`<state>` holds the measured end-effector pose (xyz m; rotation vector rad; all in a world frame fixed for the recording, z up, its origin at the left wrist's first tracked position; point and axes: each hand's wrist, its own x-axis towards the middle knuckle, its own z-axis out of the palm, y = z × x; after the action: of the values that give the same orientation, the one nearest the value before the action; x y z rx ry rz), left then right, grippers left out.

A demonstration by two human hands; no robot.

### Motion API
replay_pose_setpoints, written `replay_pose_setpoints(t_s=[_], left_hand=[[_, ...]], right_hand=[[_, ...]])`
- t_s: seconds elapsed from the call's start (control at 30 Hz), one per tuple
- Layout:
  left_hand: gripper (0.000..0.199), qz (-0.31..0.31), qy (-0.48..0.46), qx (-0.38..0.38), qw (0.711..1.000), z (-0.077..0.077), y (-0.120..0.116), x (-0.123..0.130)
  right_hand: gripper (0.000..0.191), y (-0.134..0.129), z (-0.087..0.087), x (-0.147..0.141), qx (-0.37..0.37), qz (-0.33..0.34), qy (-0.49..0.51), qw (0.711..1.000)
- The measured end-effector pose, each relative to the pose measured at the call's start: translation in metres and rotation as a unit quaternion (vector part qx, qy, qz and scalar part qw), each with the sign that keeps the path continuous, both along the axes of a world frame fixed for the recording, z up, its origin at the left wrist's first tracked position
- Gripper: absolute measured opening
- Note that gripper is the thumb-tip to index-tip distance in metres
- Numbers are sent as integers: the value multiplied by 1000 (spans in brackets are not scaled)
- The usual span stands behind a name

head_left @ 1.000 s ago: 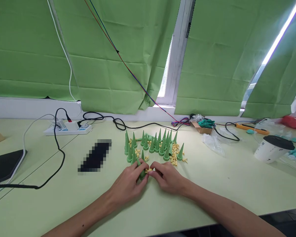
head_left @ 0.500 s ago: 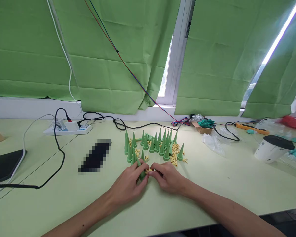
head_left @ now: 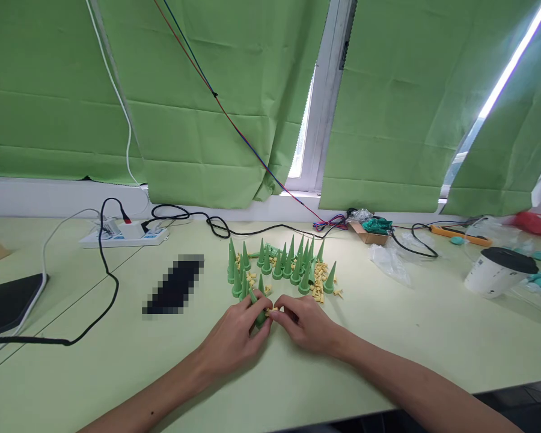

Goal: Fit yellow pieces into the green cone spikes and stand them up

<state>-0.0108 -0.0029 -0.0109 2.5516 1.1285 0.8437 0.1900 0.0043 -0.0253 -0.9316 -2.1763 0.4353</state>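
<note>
My left hand (head_left: 235, 332) is closed around a green cone (head_left: 259, 317), which leans with its tip up and to the left. Between the fingertips of my right hand (head_left: 307, 325) is a small yellow piece (head_left: 273, 311), pressed against the side of the cone; its exact shape is partly covered by the fingers. Just beyond my hands stand several upright green cones (head_left: 288, 264) with round bases. Loose yellow pieces (head_left: 318, 287) lie heaped among them and to their right.
A pixelated dark object (head_left: 175, 285) lies to the left, with a power strip (head_left: 125, 236) behind it. Black cable (head_left: 252, 232) runs along the wall. To the right are a small cardboard box (head_left: 370, 236), clear plastic (head_left: 390, 261) and a black-lidded white cup (head_left: 496, 273).
Almost nothing differs. My right fingertips have shifted very slightly to the left against the yellow piece; the left hand still grips the cone.
</note>
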Motion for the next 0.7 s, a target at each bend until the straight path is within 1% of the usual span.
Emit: replay_pose_setpoints(t_s=[0.07, 0.27, 0.57, 0.7], left_hand=[[18, 4, 0, -3, 1000, -1, 0, 0], [18, 16, 5, -14, 1000, 1, -1, 0], [18, 18, 12, -19, 1000, -4, 1, -1], [16, 17, 10, -15, 1000, -3, 1, 0]], right_hand=[[15, -1, 2, 0, -7, 5, 6, 1000], [13, -3, 2, 0, -5, 12, 3, 1000], [15, 0, 0, 1, 7, 6, -4, 1000], [16, 0, 0, 1, 9, 6, -4, 1000]])
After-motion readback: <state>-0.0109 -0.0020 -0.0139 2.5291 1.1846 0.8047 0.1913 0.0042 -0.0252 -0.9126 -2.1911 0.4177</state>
